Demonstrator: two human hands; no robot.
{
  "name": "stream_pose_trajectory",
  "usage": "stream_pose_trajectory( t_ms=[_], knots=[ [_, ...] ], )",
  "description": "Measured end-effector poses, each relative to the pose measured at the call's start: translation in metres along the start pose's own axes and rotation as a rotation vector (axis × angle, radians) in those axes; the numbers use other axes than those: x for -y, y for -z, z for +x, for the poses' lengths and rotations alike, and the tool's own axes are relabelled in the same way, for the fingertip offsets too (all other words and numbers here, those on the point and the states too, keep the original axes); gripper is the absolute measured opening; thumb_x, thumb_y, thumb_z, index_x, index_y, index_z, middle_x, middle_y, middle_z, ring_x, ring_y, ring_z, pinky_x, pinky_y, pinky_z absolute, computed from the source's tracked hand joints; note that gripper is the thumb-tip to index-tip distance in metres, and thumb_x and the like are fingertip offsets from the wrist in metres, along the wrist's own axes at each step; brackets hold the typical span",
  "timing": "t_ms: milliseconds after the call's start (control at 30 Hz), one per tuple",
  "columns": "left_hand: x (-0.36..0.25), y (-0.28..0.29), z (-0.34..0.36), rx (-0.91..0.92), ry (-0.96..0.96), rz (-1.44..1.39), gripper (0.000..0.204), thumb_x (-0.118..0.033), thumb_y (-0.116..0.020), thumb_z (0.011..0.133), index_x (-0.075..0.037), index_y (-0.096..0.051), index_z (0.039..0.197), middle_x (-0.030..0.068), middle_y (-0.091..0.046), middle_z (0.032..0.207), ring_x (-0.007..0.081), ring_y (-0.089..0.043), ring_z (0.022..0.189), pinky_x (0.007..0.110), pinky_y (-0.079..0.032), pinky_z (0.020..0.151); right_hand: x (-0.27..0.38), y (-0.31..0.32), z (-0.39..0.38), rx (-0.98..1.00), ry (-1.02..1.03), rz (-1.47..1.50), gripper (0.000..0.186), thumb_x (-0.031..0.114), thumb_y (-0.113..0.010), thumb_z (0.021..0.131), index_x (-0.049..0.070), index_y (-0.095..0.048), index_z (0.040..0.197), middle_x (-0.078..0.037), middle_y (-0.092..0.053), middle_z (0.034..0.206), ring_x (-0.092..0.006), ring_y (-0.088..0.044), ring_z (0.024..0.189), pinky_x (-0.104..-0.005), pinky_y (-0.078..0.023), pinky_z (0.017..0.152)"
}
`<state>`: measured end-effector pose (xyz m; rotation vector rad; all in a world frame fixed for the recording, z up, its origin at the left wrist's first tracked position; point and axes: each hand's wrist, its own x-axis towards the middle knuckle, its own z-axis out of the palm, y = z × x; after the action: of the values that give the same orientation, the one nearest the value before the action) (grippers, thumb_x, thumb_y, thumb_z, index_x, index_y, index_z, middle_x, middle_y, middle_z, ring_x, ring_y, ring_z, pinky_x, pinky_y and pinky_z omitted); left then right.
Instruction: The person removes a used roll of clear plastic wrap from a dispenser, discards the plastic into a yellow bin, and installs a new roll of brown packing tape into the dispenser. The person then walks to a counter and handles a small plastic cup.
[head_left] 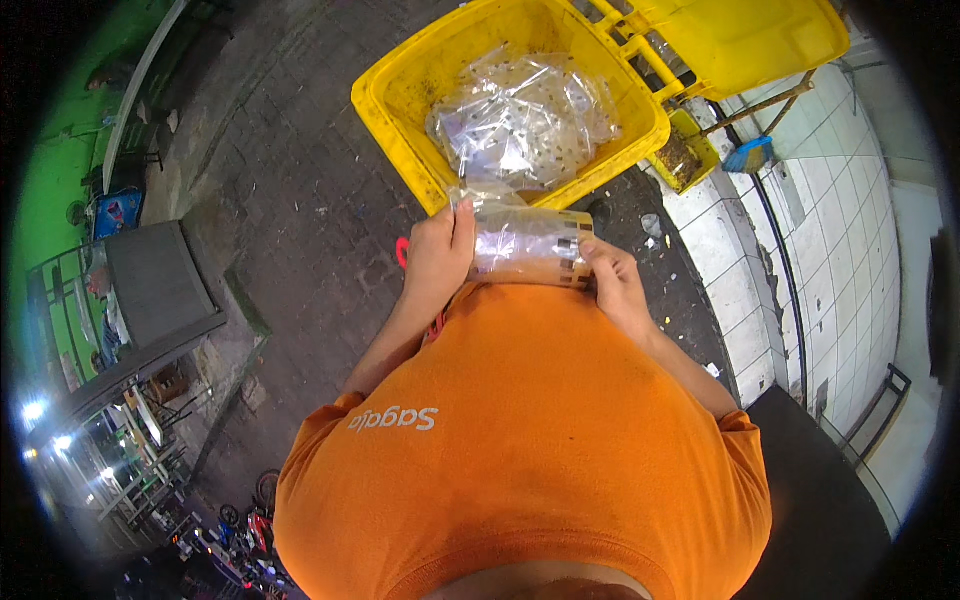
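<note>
Between my hands, close to my orange shirt [560,400], is a clear plastic film piece [525,245] with dark square marks along its right end. My left hand [440,245] is closed on its left end, thumb on top. At the other end my right hand [615,280] grips the film with thumb and fingers. Just beyond stands a yellow wheeled bin [395,130], its lid [760,40] swung back. Inside it lies a heap of crumpled clear plastic [525,120] with similar dark marks. Something red [402,252] shows beside my left wrist.
Right of the bin are a small yellow dustpan [690,150] with debris and a broom [750,155] with blue wrapping. A white tiled ledge [735,265] runs along the right. On the left stands a grey-topped counter [165,285]; parked motorbikes [250,540] show at lower left.
</note>
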<state>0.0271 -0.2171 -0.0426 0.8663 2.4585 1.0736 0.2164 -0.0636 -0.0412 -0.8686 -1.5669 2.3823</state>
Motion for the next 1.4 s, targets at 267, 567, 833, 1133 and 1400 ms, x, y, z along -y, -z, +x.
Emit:
stream_pose_trajectory(
  t_ms=[267,567,833,1133,1400],
  knots=[
    [0.002,-0.001,-0.005,-0.023,0.048,0.023,0.041,-0.028,-0.052,0.102,0.004,-0.061,0.079,0.0281,-0.061,0.069,0.046,-0.062,0.064,0.05,-0.046,0.057,0.005,-0.005,-0.003,-0.076,-0.135,0.176,0.032,0.018,-0.05,0.104,-0.006,-0.066,0.116,-0.006,-0.072,0.1,-0.0099,-0.064,0.085,-0.0253,-0.05,0.08],
    [-0.021,0.011,-0.005,0.102,-0.02,-0.383,0.037,-0.028,-0.063,0.099,0.004,-0.062,0.08,0.0086,-0.052,0.056,0.0077,-0.044,0.055,0.03,-0.039,0.049,-0.003,0.021,-0.001,0.08,-0.322,0.591,0.05,0.037,-0.049,0.103,-0.005,-0.059,0.127,-0.013,-0.068,0.116,-0.0175,-0.066,0.101,-0.0307,-0.052,0.086],
    [-0.025,0.005,-0.019,0.155,0.119,-0.361,0.044,-0.029,-0.063,0.1,0.003,-0.057,0.069,0.001,-0.046,0.055,0.0055,-0.039,0.055,0.03,-0.033,0.047,0.017,-0.006,0.0,-0.18,-0.301,0.388,0.05,0.04,-0.052,0.103,-0.006,-0.06,0.123,-0.015,-0.068,0.113,-0.0215,-0.068,0.095,-0.034,-0.054,0.087],
    [-0.026,0.017,-0.017,0.088,0.143,-0.636,0.046,-0.03,-0.054,0.105,0.0,-0.057,0.07,-0.0068,-0.049,0.062,0.0027,-0.038,0.059,0.026,-0.031,0.05,0.035,-0.018,-0.004,-0.149,-0.367,0.599,0.044,0.031,-0.056,0.102,-0.007,-0.059,0.123,-0.019,-0.068,0.113,-0.0253,-0.068,0.099,-0.0384,-0.055,0.089],
    [-0.022,0.04,-0.002,0.13,0.24,-0.712,0.04,-0.03,-0.053,0.105,-0.001,-0.065,0.081,-0.0062,-0.055,0.067,0.001,-0.043,0.059,0.023,-0.034,0.051,0.042,-0.019,-0.002,-0.093,-0.263,0.528,0.046,0.033,-0.054,0.103,-0.008,-0.062,0.12,-0.019,-0.07,0.112,-0.024,-0.07,0.097,-0.0375,-0.055,0.09]
  ],
)
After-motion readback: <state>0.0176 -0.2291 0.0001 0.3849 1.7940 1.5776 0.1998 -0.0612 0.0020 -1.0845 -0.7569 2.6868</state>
